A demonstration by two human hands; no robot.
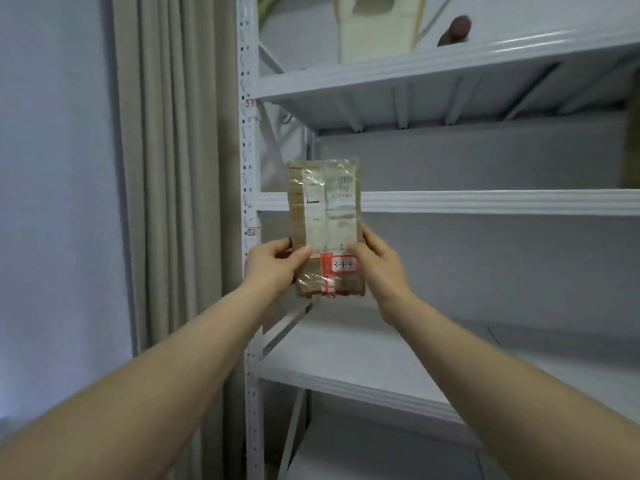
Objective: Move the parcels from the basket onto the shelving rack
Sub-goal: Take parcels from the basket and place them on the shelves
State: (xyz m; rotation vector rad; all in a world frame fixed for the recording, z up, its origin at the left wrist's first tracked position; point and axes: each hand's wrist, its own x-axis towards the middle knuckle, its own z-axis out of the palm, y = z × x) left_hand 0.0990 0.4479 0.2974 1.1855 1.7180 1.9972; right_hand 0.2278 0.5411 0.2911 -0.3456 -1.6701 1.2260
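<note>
Both hands, left hand (273, 265) and right hand (379, 268), grip parcel (323, 216) before shelving rack (485, 201).

left hand (273, 269) and right hand (379, 268) raised forward, both curled

Both hands hold a brown parcel (323, 226) upright before the white shelving rack (485, 201); the left hand (273, 266) pinches its lower left edge, the right hand (375, 263) its lower right edge. A white label and a red sticker cover its front; a beige curtain (173, 168) hangs left of the rack; a cream bag (375, 29) sits on the top shelf.
</note>
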